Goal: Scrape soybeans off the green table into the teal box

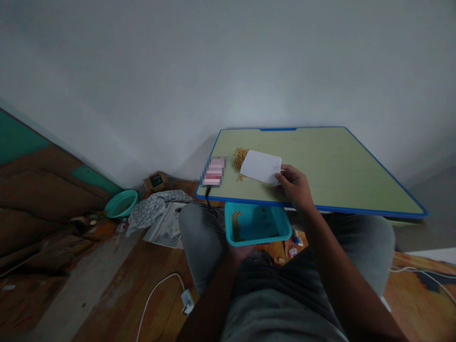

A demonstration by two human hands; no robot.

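Small round golden-tan beads [240, 158] (could be beans, too tiny for me to tell) sit in a heap toward the left side of a pale green tabletop with a blue rim [356, 166], with a few loose ones just below the heap on the near side. A flat white rectangular card [261, 166] with a small hole near its right end has its left edge right up against the heap, maybe overlapping it a bit. Can't tell if the card is flat on the table or slightly raised.

The right hand [294, 185] has that right end pinched between thumb and fingers. The left hand [243, 251] is under a teal rectangular plastic tub [261, 240], just below the table's near edge; the fingers are mostly hidden, so no clue how they're curled. More of the same beads are bunched along the left side inside the tub.

Left of the heap there's a pixelated pinkish rectangular thing [214, 172] on the table, with a black strap [208, 194] hanging over the edge. Down on the floor to the left: a round teal basin [121, 204], a rumpled checked cloth [156, 208] and a white power strip [187, 300] on a cord.
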